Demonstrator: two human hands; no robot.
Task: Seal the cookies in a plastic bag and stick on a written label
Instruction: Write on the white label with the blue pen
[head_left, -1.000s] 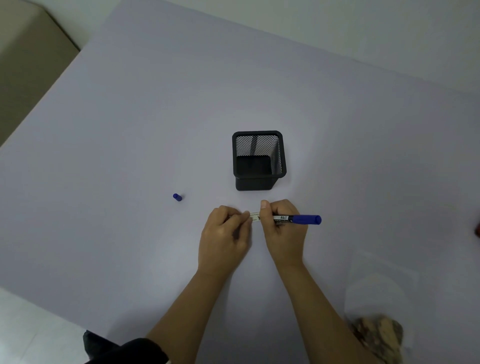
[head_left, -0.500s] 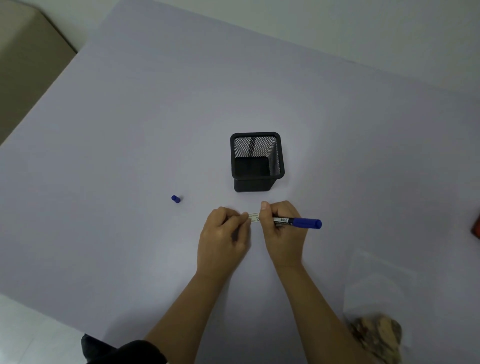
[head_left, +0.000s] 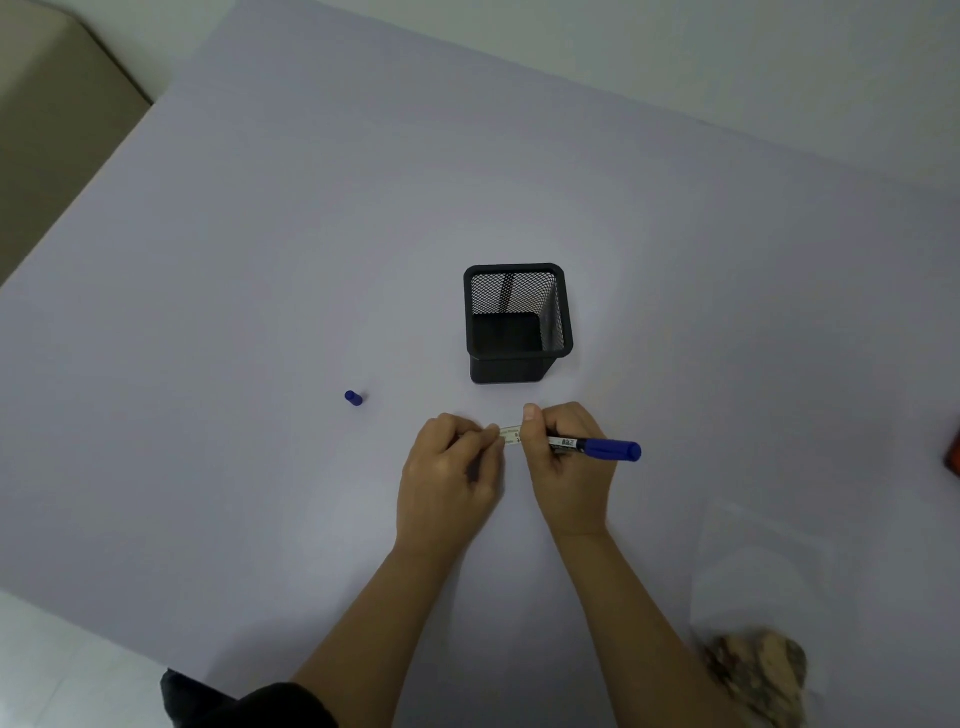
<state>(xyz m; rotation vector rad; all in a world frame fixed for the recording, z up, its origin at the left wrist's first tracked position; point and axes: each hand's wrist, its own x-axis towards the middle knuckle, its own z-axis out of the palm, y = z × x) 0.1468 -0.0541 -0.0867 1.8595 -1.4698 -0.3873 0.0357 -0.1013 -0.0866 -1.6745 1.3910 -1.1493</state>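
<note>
Slim plastic marker (head_left: 597, 448), thin paper label (head_left: 510, 435)

Print on the marker (head_left: 597, 447) and the label (head_left: 510, 435) is too small to read

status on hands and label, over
Left hand pinches label; right hand grips pen at label. Bag of cookies lies to the right, label not on it. Pen cap, mesh holder apart from hands.

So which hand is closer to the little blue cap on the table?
Left. The left hand, pinching the label, is just right of the blue cap; the right hand, holding the marker, is farther right, beyond the left hand.
</note>
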